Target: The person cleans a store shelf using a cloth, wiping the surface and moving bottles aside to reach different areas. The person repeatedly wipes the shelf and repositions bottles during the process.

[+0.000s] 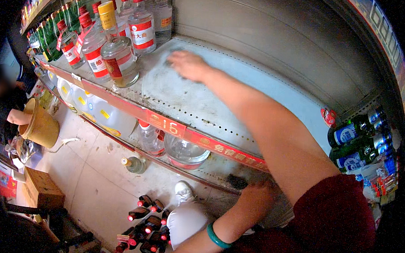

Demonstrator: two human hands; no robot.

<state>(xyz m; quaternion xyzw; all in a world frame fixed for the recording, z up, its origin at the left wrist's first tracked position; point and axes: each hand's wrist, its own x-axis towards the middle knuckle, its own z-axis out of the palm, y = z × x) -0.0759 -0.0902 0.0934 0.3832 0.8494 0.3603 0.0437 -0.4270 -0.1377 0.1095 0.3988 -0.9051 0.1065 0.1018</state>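
Observation:
My right hand (187, 65), blurred by motion, presses down on the pale blue-grey shelf surface (219, 68). A small grey patch shows under its curled fingers; I cannot make out what it is. Several clear glass bottles with red caps stand left of this hand, with a gold-capped clear bottle (119, 62) nearest. My left hand (253, 202), below a green bracelet (217, 237), is by the lower shelf under my right arm. Its fingers are lost in shadow. Close to it lies a dark lump (236, 181) on the lower shelf.
Large clear jugs (113, 117) fill the lower shelf's left. A small bottle (133, 164) and several dark bottles (149, 227) are on the floor by my knee. Blue-labelled green bottles (348, 134) line the right. At far left, a person's hand reaches into a tan bucket (42, 125).

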